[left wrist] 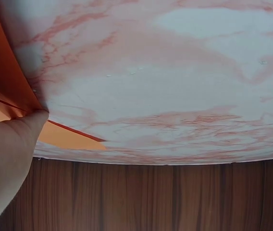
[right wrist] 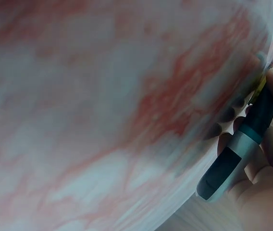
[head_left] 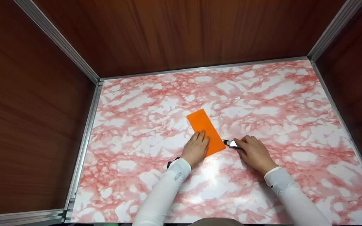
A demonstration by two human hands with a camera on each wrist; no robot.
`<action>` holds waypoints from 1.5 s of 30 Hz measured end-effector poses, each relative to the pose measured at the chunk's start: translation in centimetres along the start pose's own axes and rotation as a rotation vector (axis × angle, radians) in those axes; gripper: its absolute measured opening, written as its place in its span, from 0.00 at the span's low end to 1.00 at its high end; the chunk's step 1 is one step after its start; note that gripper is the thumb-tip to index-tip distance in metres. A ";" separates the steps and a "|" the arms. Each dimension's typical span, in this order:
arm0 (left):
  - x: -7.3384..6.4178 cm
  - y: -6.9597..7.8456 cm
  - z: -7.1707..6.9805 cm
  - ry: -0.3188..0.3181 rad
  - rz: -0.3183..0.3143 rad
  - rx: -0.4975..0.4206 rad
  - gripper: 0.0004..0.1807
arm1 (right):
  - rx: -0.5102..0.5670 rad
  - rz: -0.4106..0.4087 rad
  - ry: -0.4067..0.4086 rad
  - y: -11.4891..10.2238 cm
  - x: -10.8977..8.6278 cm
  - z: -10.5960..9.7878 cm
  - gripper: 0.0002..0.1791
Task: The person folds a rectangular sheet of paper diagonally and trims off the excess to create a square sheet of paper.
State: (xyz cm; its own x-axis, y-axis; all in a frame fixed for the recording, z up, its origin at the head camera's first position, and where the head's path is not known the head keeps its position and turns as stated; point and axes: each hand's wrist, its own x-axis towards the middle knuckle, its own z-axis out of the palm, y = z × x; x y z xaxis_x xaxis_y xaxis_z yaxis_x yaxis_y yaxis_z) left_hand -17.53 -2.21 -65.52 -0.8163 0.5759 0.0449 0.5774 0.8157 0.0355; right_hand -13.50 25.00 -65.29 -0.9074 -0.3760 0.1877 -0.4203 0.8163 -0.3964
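A narrow folded sheet of orange paper (head_left: 206, 128) lies slanted on the table. My left hand (head_left: 196, 149) presses on its near left part, fingers laid over the surface. In the left wrist view the left thumb (left wrist: 36, 122) is right at the paper's edge, and a dark gap shows between the layers of paper (left wrist: 71, 137). My right hand (head_left: 254, 153) grips a utility knife (head_left: 232, 144) with a black and grey handle. The knife's front end meets the paper's near right corner. In the right wrist view the handle (right wrist: 240, 147) lies along the curled fingers; its tip is mostly hidden.
The tabletop (head_left: 137, 122) has a red and white marbled pattern. Dark wood-grain panels (head_left: 174, 34) stand behind it and at both sides, framed by metal rails (head_left: 86, 125).
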 end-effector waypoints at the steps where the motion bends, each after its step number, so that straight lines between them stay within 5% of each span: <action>1: 0.0 0.0 0.0 -0.002 -0.002 -0.001 0.23 | -0.003 0.001 0.000 0.0 0.0 0.0 0.27; 21: -0.2 -0.1 0.1 0.006 -0.050 -0.092 0.24 | -0.022 0.071 0.043 0.8 -0.2 -0.2 0.27; 32: -0.1 -0.3 -0.1 -0.070 -0.051 -0.055 0.25 | -0.026 0.040 0.008 -0.1 0.3 0.1 0.26; 45: -0.3 -1.0 -0.2 -0.111 0.040 -0.014 0.33 | -0.025 0.021 -0.002 -0.7 0.8 0.6 0.26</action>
State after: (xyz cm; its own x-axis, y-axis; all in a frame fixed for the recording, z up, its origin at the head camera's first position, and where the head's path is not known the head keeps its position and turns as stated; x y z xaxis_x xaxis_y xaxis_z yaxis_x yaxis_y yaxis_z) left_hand -17.81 -3.19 -65.42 -0.7892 0.6108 -0.0640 0.6087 0.7918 0.0496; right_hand -13.95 23.92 -65.39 -0.9161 -0.3595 0.1773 -0.4007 0.8349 -0.3773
